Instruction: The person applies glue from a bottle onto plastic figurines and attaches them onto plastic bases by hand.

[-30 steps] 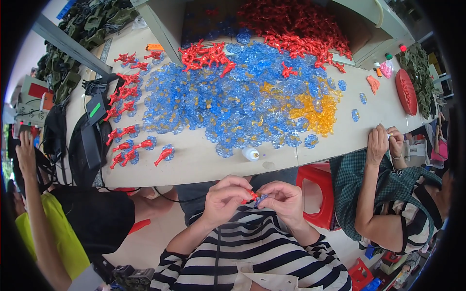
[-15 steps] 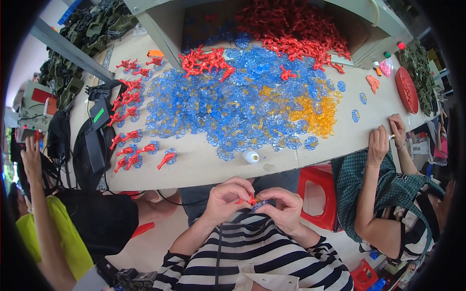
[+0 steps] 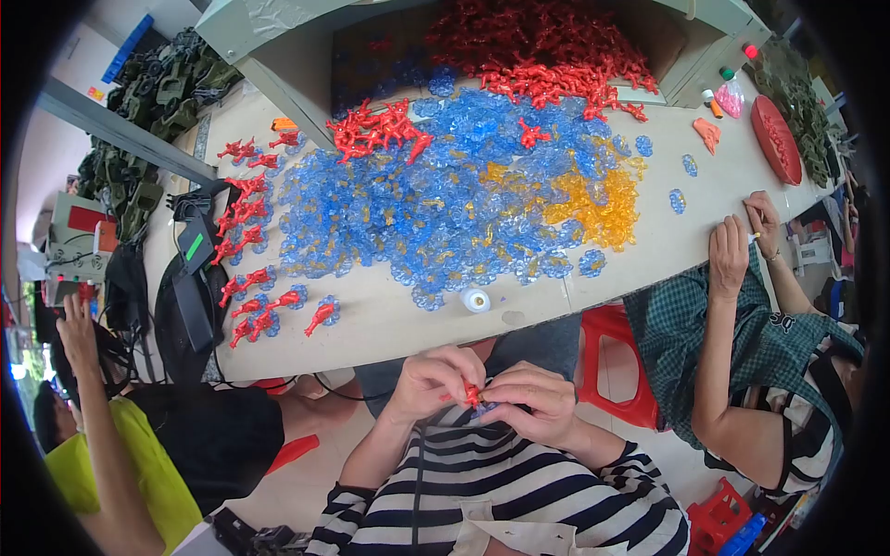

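The near edge of the table (image 3: 389, 326) runs just past the left hand (image 3: 431, 378) and the right hand (image 3: 538, 402), which are up in front of the striped shirt (image 3: 556, 486). A bare strip lies along that edge, with a white bottle (image 3: 476, 300) on it. More bare table shows on the right, between the yellow bits (image 3: 601, 218) and a red bowl (image 3: 791, 174). Blue bits (image 3: 371, 204) fill the middle.

The left hand pinches a little red figure (image 3: 472, 395), thumb and finger nearly together. The right hand has its fingers bent in close on a blue piece (image 3: 483, 409) at the figure's near side. The two seem to touch, but fingers hide part, so I can't be sure.
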Motion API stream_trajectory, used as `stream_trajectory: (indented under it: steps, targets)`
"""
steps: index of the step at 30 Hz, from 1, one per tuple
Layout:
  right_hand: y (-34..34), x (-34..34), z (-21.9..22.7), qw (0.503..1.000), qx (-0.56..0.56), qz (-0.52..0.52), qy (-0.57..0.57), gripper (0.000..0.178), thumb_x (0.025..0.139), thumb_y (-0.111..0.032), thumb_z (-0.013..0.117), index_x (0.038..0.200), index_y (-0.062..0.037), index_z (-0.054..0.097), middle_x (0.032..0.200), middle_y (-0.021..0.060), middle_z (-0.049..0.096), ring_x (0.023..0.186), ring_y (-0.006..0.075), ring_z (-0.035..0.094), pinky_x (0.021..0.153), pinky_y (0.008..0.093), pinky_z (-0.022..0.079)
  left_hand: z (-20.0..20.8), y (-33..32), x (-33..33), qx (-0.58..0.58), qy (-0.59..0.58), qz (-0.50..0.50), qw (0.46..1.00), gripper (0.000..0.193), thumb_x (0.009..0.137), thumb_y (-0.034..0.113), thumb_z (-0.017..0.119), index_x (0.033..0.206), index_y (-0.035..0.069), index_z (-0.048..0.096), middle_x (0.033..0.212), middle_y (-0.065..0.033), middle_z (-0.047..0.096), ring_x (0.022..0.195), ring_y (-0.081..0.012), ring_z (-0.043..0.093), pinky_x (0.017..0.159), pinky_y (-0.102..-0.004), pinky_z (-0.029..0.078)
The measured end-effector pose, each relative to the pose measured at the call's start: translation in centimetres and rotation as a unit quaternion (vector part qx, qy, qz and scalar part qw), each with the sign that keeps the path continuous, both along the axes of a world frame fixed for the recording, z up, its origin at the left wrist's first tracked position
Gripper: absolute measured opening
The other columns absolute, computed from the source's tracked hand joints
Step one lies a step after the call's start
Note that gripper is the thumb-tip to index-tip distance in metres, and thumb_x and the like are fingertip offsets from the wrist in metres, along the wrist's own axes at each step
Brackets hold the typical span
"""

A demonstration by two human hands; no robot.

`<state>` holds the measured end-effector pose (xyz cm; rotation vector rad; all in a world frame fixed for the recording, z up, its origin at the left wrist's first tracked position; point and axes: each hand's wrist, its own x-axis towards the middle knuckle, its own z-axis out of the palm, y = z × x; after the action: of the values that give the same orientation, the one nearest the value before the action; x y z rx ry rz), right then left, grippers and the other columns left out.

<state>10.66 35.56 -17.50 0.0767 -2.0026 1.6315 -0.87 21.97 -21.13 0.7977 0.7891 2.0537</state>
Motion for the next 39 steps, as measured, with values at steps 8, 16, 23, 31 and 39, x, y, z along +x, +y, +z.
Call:
stream_trajectory:
  steps: [8,16,23,31,39]
  targets:
    - [0.3,-0.3,-0.4,0.998,0.042,0.015,0.051,0.027,0.060,-0.005,0.078,0.083,0.0037,0.066,0.079,0.0131,0.065,0.070,0.0252,0.063,0.057,0.0307,0.047,0.7,0.1,-0.6,-0.035,0.080,-0.008,0.996,0.014,0.066,-0.012,0.065,0.070,0.001,0.063,0.084,-0.0099,0.061,0.080,-0.0238,0.059,0.066,-0.0318,0.049]
    - [0.4,-0.2,-1.1,0.997,0.015,0.037,0.065,0.027,0.060,-0.007,0.079,0.081,0.0035,0.066,0.079,0.0135,0.065,0.069,0.0264,0.063,0.056,0.0311,0.047,1.4,0.1,-1.1,-0.034,0.191,0.005,0.981,0.025,0.057,-0.018,0.057,0.071,0.002,0.063,0.084,-0.0088,0.062,0.079,-0.0241,0.059,0.065,-0.0321,0.049]
    - [0.3,-1.2,-1.7,0.997,0.020,0.031,0.065,0.024,0.061,-0.007,0.077,0.080,0.0037,0.066,0.078,0.0130,0.065,0.070,0.0266,0.064,0.057,0.0318,0.048,0.9,-0.1,-1.5,-0.040,0.172,0.030,0.984,0.020,0.061,-0.015,0.062,0.072,0.002,0.064,0.084,-0.0085,0.062,0.078,-0.0237,0.059,0.066,-0.0317,0.049]
    - [-0.2,-1.7,-2.3,0.995,-0.019,0.056,0.080,0.018,0.064,-0.005,0.075,0.078,0.0032,0.067,0.076,0.0116,0.066,0.069,0.0259,0.064,0.058,0.0321,0.049,2.7,-1.0,-1.3,-0.082,0.214,0.083,0.970,0.012,0.069,-0.009,0.066,0.064,0.001,0.063,0.082,-0.0097,0.061,0.076,-0.0259,0.059,0.066,-0.0345,0.048]
    - [-1.4,-3.9,1.1,0.997,-0.026,0.042,0.063,0.036,0.059,-0.006,0.082,0.089,0.0036,0.065,0.084,0.0137,0.066,0.073,0.0250,0.065,0.064,0.0309,0.051,5.2,-3.4,-2.0,-0.084,0.154,0.091,0.980,0.011,0.074,-0.005,0.069,0.082,0.001,0.065,0.094,-0.0097,0.059,0.084,-0.0199,0.058,0.073,-0.0294,0.047]
